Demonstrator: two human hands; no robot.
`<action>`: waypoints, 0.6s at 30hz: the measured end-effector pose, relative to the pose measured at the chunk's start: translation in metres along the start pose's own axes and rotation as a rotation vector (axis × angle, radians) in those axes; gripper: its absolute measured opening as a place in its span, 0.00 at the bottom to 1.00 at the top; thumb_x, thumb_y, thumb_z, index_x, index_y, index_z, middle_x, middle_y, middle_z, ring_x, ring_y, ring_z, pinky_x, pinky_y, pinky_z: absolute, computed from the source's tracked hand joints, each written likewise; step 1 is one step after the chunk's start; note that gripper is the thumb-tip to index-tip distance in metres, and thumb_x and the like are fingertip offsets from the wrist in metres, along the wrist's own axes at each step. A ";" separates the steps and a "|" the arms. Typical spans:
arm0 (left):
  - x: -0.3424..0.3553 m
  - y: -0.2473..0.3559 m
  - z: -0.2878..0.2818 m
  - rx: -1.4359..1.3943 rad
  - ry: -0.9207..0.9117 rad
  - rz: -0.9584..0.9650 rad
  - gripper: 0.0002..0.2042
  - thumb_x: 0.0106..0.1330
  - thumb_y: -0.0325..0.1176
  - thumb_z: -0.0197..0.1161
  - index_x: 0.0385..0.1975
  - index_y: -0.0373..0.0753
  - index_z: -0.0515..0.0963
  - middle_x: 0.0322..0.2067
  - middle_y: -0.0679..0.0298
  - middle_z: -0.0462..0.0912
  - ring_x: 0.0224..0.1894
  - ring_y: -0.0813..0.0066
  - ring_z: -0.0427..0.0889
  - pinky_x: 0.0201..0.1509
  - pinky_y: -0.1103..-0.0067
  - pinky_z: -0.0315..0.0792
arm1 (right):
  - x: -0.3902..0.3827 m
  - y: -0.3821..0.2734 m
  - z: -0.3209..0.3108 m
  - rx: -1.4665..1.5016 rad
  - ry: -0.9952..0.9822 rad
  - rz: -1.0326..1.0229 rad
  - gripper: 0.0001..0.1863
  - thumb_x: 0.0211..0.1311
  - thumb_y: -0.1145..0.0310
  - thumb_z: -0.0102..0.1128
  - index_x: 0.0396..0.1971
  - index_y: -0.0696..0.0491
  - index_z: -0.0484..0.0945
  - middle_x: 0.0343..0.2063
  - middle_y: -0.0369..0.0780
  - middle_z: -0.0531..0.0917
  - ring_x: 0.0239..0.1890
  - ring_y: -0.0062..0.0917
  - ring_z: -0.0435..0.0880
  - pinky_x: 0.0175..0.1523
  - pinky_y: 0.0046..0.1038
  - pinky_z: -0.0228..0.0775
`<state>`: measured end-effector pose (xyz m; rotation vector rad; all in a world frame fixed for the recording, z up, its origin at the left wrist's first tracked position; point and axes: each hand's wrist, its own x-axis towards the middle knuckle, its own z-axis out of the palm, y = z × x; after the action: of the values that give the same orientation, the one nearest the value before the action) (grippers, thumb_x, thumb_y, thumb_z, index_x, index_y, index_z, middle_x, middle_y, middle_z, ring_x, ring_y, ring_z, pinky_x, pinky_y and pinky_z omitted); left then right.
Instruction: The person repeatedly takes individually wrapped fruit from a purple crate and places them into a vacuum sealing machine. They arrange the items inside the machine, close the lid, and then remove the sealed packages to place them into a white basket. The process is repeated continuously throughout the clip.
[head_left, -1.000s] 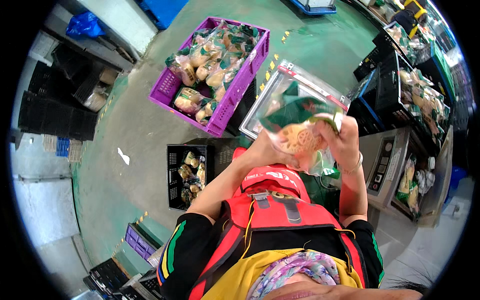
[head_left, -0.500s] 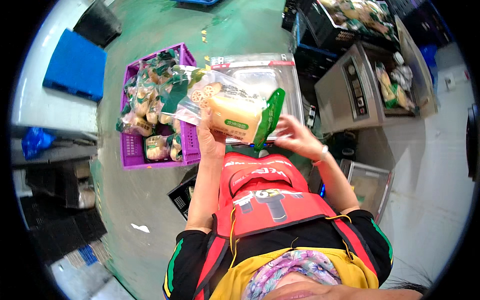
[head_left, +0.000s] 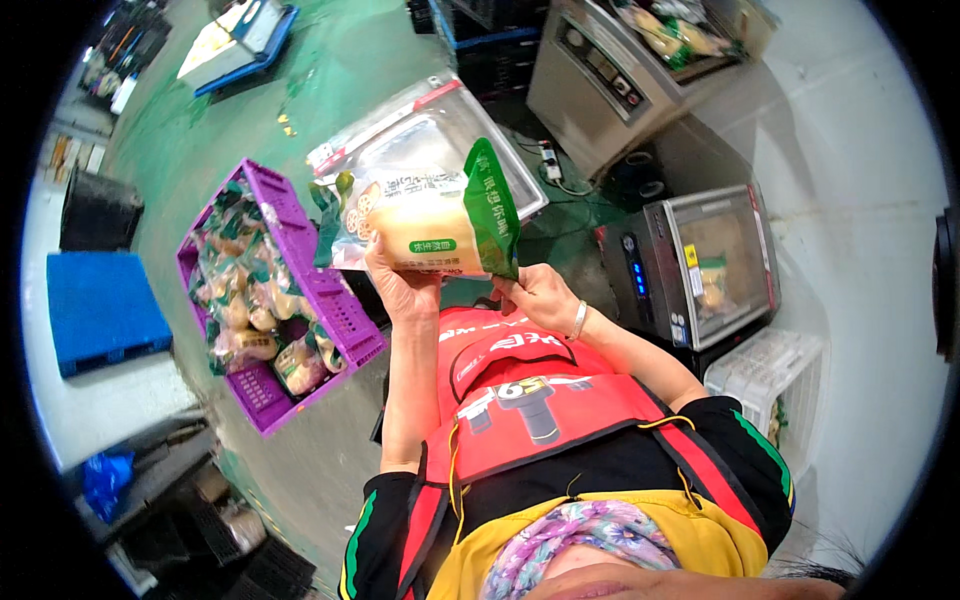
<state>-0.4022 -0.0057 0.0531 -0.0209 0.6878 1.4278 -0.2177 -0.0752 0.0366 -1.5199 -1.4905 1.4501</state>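
Observation:
A clear plastic bag of lotus root (head_left: 425,225) with a green end strip and printed root slices is held up in front of my red apron. My left hand (head_left: 405,290) grips its lower left part, thumb on the front and the other fingers mostly hidden behind. At the bag's lower right corner, by the green strip, my right hand (head_left: 538,298) pinches the plastic with closed fingers. Just beyond the bag stands a machine with a clear lid (head_left: 425,125). To the left, a purple crate (head_left: 345,300) holds several similar bags (head_left: 245,275).
On the right is a second clear-lidded machine (head_left: 650,285) with a lit blue display and a bag inside. A steel machine (head_left: 575,95) stands far right, a white crate (head_left: 775,365) near right. A power strip (head_left: 550,160) lies between them. A blue pallet (head_left: 105,310) is at left.
My view has turned toward the right, so the surroundings appear rotated. My right hand, loose beside the green end before, has closed on the bag's corner. The bag is nearer to me.

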 end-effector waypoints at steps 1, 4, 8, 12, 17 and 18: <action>-0.001 -0.006 -0.002 0.000 0.011 -0.011 0.23 0.57 0.48 0.60 0.49 0.42 0.73 0.47 0.63 0.78 0.50 0.64 0.77 0.54 0.64 0.72 | -0.008 -0.003 -0.003 -0.105 0.040 0.009 0.25 0.65 0.50 0.48 0.21 0.56 0.80 0.14 0.41 0.79 0.21 0.30 0.81 0.30 0.34 0.70; 0.002 -0.026 -0.015 -0.023 0.013 -0.109 0.24 0.56 0.50 0.61 0.48 0.42 0.74 0.47 0.62 0.79 0.49 0.63 0.78 0.53 0.63 0.73 | -0.029 -0.010 -0.009 -0.513 0.113 -0.003 0.24 0.62 0.50 0.49 0.17 0.54 0.79 0.16 0.45 0.79 0.24 0.41 0.80 0.31 0.41 0.69; -0.003 -0.048 -0.020 0.018 0.043 -0.201 0.26 0.55 0.52 0.61 0.49 0.42 0.73 0.47 0.61 0.78 0.48 0.61 0.78 0.53 0.62 0.73 | -0.046 0.005 -0.012 -0.777 0.116 -0.034 0.21 0.59 0.53 0.51 0.16 0.53 0.79 0.18 0.46 0.80 0.25 0.42 0.81 0.31 0.41 0.69; -0.003 -0.067 -0.028 -0.012 0.038 -0.304 0.26 0.55 0.52 0.61 0.50 0.42 0.73 0.48 0.60 0.78 0.49 0.60 0.78 0.53 0.60 0.73 | -0.055 0.019 -0.013 -0.918 0.118 -0.124 0.17 0.58 0.56 0.50 0.17 0.49 0.80 0.19 0.44 0.81 0.24 0.39 0.81 0.29 0.39 0.69; -0.012 -0.095 -0.016 -0.036 0.063 -0.277 0.27 0.58 0.50 0.60 0.53 0.41 0.69 0.50 0.60 0.76 0.52 0.61 0.75 0.55 0.60 0.72 | -0.062 0.023 -0.023 -0.884 0.097 -0.142 0.16 0.59 0.58 0.48 0.20 0.46 0.81 0.18 0.41 0.81 0.23 0.36 0.82 0.26 0.38 0.69; -0.015 -0.104 -0.011 -0.011 0.071 -0.258 0.27 0.57 0.50 0.60 0.53 0.40 0.70 0.50 0.60 0.76 0.52 0.61 0.75 0.56 0.60 0.71 | -0.066 0.026 -0.028 -0.862 0.126 -0.166 0.16 0.60 0.58 0.47 0.20 0.46 0.81 0.19 0.41 0.81 0.23 0.36 0.82 0.26 0.38 0.69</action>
<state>-0.3120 -0.0425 0.0112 -0.1641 0.7082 1.1877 -0.1698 -0.1349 0.0397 -1.8293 -2.2434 0.5925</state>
